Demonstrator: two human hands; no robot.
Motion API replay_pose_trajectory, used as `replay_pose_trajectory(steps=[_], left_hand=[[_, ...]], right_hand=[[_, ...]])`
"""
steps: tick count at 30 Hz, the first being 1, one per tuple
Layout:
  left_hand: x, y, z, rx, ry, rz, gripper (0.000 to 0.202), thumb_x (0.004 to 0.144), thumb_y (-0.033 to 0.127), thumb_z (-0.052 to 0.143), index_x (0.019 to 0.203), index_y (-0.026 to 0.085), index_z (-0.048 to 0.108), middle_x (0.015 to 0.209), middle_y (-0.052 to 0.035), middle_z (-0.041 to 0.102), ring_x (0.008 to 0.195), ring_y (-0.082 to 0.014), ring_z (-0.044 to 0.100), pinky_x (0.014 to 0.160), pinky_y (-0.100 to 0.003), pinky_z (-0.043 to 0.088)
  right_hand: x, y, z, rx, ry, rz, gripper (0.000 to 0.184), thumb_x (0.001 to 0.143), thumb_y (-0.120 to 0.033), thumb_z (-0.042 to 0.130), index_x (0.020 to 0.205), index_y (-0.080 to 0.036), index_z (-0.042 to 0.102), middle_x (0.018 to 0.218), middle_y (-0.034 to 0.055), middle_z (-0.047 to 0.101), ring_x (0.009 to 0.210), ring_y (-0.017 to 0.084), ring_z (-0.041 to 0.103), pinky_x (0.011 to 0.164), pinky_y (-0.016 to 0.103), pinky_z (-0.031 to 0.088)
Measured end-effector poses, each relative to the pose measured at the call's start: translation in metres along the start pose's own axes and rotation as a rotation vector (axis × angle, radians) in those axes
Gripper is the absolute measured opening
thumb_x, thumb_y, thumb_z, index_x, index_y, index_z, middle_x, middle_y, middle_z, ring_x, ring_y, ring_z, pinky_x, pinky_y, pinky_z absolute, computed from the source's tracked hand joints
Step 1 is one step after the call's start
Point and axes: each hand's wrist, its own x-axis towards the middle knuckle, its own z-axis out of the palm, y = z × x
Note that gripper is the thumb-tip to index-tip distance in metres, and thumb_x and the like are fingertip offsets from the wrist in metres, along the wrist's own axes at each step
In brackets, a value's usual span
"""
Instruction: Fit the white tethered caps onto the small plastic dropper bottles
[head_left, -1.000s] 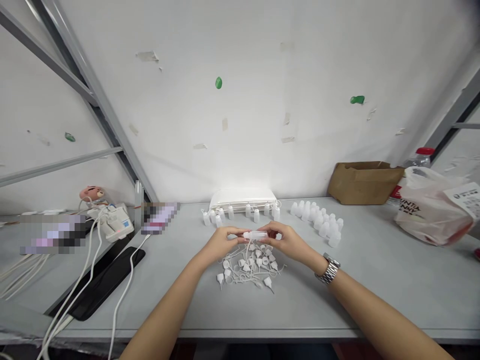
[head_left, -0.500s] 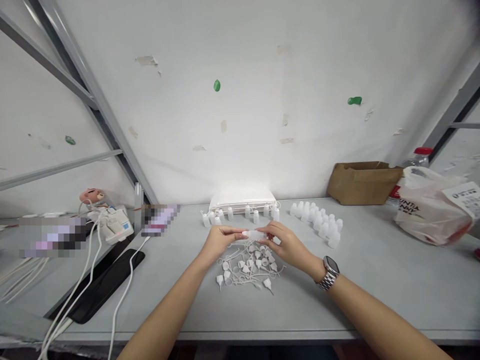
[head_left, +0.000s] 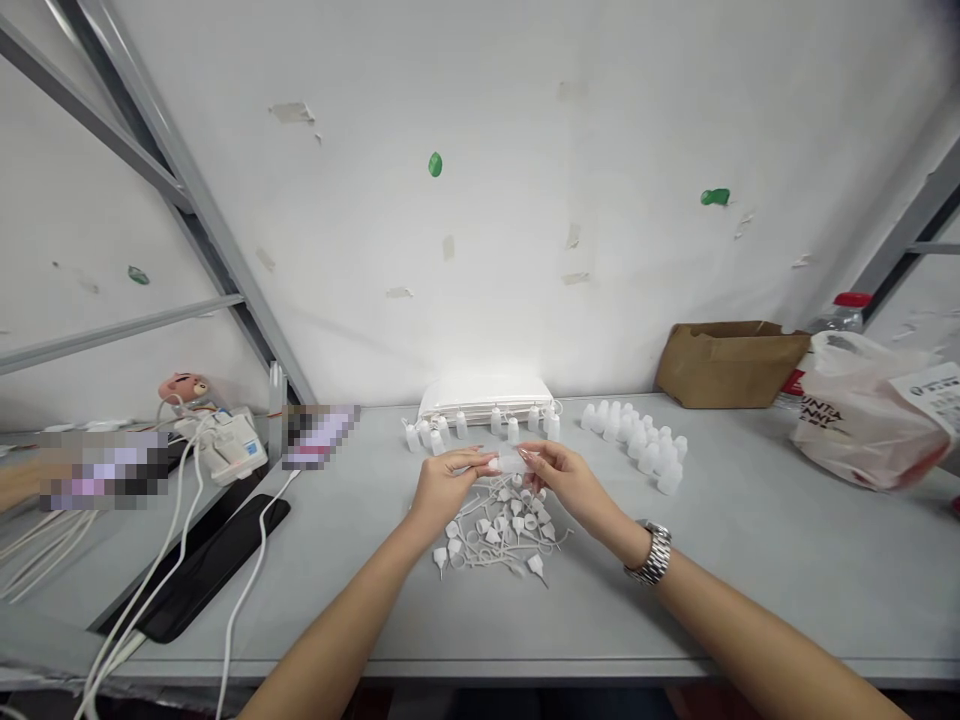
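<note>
A small translucent squeeze bottle (head_left: 510,461) lies sideways between my hands above the table. My left hand (head_left: 448,487) pinches its left end, where a white cap appears to sit, partly covered by the fingers. The other end is gripped by the fingers of my right hand (head_left: 561,484). Just below them spreads a loose pile of white needle-tip caps (head_left: 491,535) with strap loops. Behind my hands, several bottles fitted with caps (head_left: 496,423) stand upright. Off to the right, uncapped bottles (head_left: 637,437) are grouped in slanting rows.
A white stack (head_left: 486,397) lies against the wall. To the right are a cardboard box (head_left: 731,365), a plastic bag (head_left: 862,420) and a red-capped bottle (head_left: 846,312). Phones, white cables and a black phone (head_left: 217,570) occupy the left. Another person's arm (head_left: 26,482) enters there.
My right hand has turned, its fingers shifting around the bottle. My left hand still pinches the other end. Another person's arm has appeared at the far left.
</note>
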Motion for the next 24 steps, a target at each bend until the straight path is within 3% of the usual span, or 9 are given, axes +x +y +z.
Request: replay_pose_trajectory(steps=[2,4,9,11,15,17,20,24], left_hand=[[-0.0003,0.0018,0.0009,-0.01,0.027,-0.048,0.016,0.062,0.018,0.06,0.073,0.022,0.071,0.085,-0.0029,0.071,0.097,-0.022,0.06,0.089,-0.037,0.044],[-0.0014,0.0029,0.0018,-0.019,0.026,-0.061,0.015,0.062,0.018,0.061,0.071,0.022,0.071,0.085,-0.0027,0.071,0.095,-0.0216,0.06,0.088,-0.036,0.045],[-0.0059,0.0036,0.0071,-0.028,0.009,-0.02,0.019,0.062,0.014,0.059,0.072,0.024,0.071,0.082,-0.001,0.071,0.098,-0.02,0.058,0.09,-0.035,0.044],[-0.0062,0.0043,0.0085,-0.008,0.018,-0.047,0.018,0.062,0.014,0.058,0.071,0.024,0.071,0.084,-0.001,0.071,0.098,-0.0199,0.058,0.09,-0.034,0.044],[-0.0037,0.0042,0.0065,-0.022,0.051,-0.12,0.017,0.062,0.016,0.059,0.072,0.022,0.071,0.087,-0.0021,0.071,0.094,-0.0209,0.06,0.087,-0.035,0.045],[-0.0028,0.0028,0.0045,-0.044,0.044,-0.117,0.016,0.062,0.017,0.059,0.073,0.021,0.071,0.089,-0.0033,0.07,0.092,-0.0214,0.061,0.085,-0.036,0.046],[-0.0038,0.0001,0.0027,-0.038,0.041,-0.004,0.018,0.065,0.017,0.056,0.074,0.02,0.071,0.086,-0.0038,0.071,0.096,-0.0212,0.06,0.086,-0.036,0.046],[-0.006,-0.0003,0.0021,0.005,0.028,0.121,0.024,0.066,0.013,0.051,0.076,0.022,0.071,0.077,-0.002,0.071,0.1,-0.0199,0.058,0.092,-0.038,0.043]], right_hand=[[-0.0011,-0.0019,0.0009,0.014,0.016,0.001,0.04,0.07,-0.049,0.058,0.092,-0.016,0.058,0.065,0.0,0.058,0.058,0.011,0.054,0.059,0.026,0.043],[-0.0013,-0.0023,0.001,-0.012,0.01,0.004,0.037,0.069,-0.05,0.058,0.08,-0.015,0.058,0.064,0.0005,0.058,0.056,0.011,0.053,0.058,0.026,0.043],[0.0024,0.005,0.0002,-0.131,-0.019,0.111,0.056,0.076,-0.063,0.034,0.052,-0.015,0.051,0.04,-0.0005,0.047,0.035,0.008,0.041,0.04,0.023,0.034],[0.0026,0.0065,-0.0004,-0.16,-0.001,0.086,0.055,0.078,-0.062,0.033,0.058,-0.015,0.053,0.043,-0.0002,0.049,0.036,0.008,0.042,0.04,0.023,0.035],[0.0002,0.0031,-0.0026,-0.167,0.001,-0.097,0.038,0.074,-0.05,0.052,0.094,-0.018,0.053,0.067,-0.0009,0.056,0.056,0.012,0.055,0.054,0.025,0.044],[-0.0004,0.0016,-0.0037,-0.174,-0.028,-0.137,0.038,0.071,-0.047,0.057,0.096,-0.019,0.052,0.068,-0.0018,0.054,0.059,0.013,0.055,0.056,0.027,0.044],[0.0009,0.0026,-0.0043,-0.179,-0.063,-0.088,0.033,0.072,-0.05,0.055,0.079,-0.017,0.053,0.059,-0.0025,0.053,0.051,0.011,0.051,0.05,0.025,0.042],[0.0028,0.0059,-0.0037,-0.162,-0.132,0.042,0.047,0.078,-0.058,0.04,0.058,-0.016,0.048,0.043,-0.0035,0.045,0.036,0.008,0.042,0.038,0.022,0.033]])
